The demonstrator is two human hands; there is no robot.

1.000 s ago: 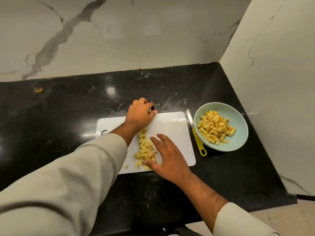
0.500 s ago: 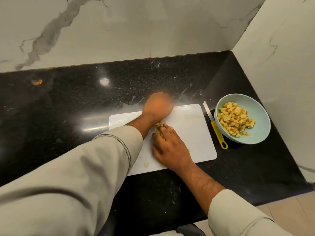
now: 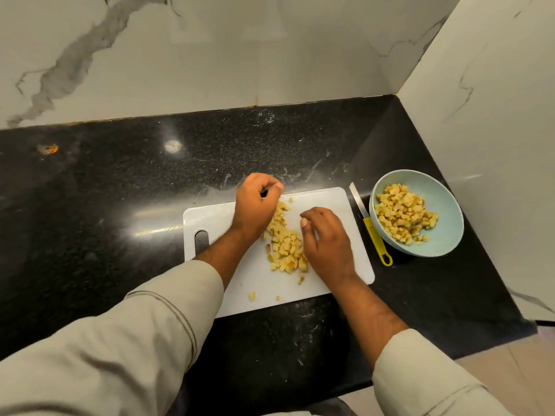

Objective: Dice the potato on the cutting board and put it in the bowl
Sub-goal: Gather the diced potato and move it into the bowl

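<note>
Bowl (image 3: 450,223): pale blue-green, round, smooth-walled, sits at the right on the countertop, near the side wall. It holds a loose heap of diced potato in the bowl (image 3: 404,216), small yellow cubes, some edges browned, piled toward its left and middle.

Countertop (image 3: 120,205): black speckled stone, glossy, with light glare spots and pale smears at the far side of the board. A small orange scrap (image 3: 49,149) lies far left on it.

Walls (image 3: 210,55): white marble-look panels with grey veins, meeting in a corner at far right.

Cutting board (image 3: 327,202): white, flat, rounded corners, an oval handle slot at its left end. It lies slightly askew at centre.

Sleeves (image 3: 120,340): beige fabric on both forearms.

Diced potato on the board (image 3: 285,244): a ragged strip of cubes running far to near between the two hands, with a few strays toward the near edge.

Left hand (image 3: 255,205): on the left flank of the strip, fingers curled in with thumb meeting fingertips at the far end; whether it has any pieces in the pinch cannot be told.

Right hand (image 3: 329,240): palm down on the right flank, fingers loosely bent against the cubes, gripping nothing visible.

Knife (image 3: 371,226): thin bare blade, yellow handle with a loop end, lies between board and bowl, just beside both.
</note>
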